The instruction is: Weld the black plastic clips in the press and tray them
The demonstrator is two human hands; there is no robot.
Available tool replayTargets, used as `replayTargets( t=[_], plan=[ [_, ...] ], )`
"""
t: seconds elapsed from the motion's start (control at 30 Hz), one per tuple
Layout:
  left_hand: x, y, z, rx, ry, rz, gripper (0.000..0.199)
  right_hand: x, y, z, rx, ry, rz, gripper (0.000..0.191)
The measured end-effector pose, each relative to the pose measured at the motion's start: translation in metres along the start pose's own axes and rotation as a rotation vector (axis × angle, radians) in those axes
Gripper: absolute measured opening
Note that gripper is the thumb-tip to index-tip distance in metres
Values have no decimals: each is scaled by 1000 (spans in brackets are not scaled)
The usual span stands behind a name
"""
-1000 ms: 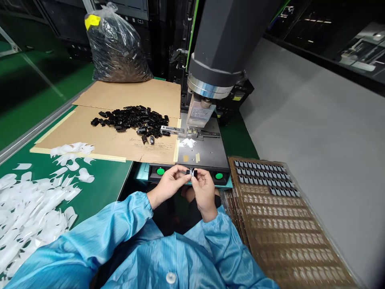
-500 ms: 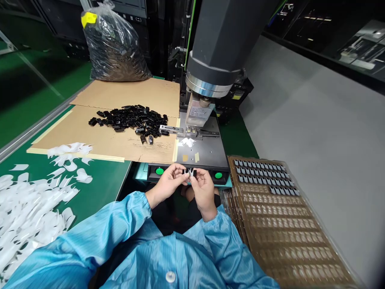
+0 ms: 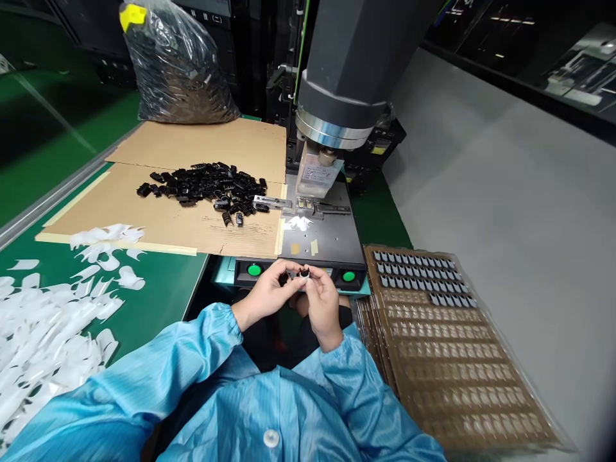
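My left hand and my right hand meet in front of the press base, between two green buttons. Both have their fingers closed on a small black part with a white piece on it. Another dark part shows inside my left hand's curled fingers. Behind them, a few white pieces lie on the grey press plate, near the metal fixture. A pile of black parts rests on cardboard at the left.
The press head hangs over the fixture. White pieces cover the green table at the left. A filled plastic bag stands behind the cardboard. Stacked trays at the right hold rows of parts.
The black part between my fingertips has turned, and its white piece now faces me. A dark part now shows within my left hand. The view has shifted slightly.
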State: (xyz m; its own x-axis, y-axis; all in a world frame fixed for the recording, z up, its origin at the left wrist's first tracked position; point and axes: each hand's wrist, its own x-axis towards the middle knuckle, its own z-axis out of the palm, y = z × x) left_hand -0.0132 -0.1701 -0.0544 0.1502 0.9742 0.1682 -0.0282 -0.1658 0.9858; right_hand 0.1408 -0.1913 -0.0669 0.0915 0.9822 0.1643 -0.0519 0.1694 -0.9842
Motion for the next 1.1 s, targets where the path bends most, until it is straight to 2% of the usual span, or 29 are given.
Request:
replayTargets(
  t=[0.17,0.3,0.5,1.1],
  plan=[
    [-1,1,-6,178,-39,151,22,-1,-1,-6,-144,45,-35,23],
    [-4,4,-9,300,-93,219,23,-2,-2,-10,-216,42,-44,24],
    [-5,5,-11,372,-138,249,23,-2,-5,-13,-330,34,-89,20],
    [-8,4,-9,371,-161,220,24,-1,-7,-16,-401,46,-115,15]
  ],
)
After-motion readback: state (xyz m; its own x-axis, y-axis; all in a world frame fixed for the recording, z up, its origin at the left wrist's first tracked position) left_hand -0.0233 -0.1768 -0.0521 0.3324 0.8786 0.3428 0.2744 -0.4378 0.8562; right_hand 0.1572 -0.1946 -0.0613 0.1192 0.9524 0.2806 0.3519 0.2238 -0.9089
